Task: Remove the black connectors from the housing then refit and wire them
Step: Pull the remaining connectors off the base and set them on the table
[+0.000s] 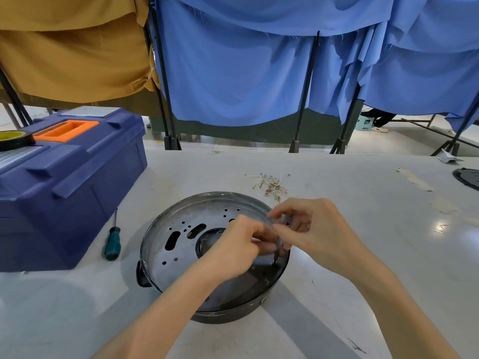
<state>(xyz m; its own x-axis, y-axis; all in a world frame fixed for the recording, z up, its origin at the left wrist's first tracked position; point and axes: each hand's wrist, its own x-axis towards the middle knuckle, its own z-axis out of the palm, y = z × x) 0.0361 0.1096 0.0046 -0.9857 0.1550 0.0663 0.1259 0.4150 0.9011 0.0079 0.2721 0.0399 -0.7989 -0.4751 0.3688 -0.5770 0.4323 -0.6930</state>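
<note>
Left hand [238, 244] and right hand [311, 229] pinch a grey tool [279, 243] over the housing [186, 211].

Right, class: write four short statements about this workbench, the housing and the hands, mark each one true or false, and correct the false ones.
1. The green-handled screwdriver lies on the table between the blue toolbox and the housing. True.
2. The left hand holds the screwdriver. False: it meets the right hand over the housing's right side, and both pinch a small grey part.
3. The small wires lie inside the housing. False: they lie in a heap on the table beyond it.
4. A roll of tape sits on top of the toolbox. True.
</note>
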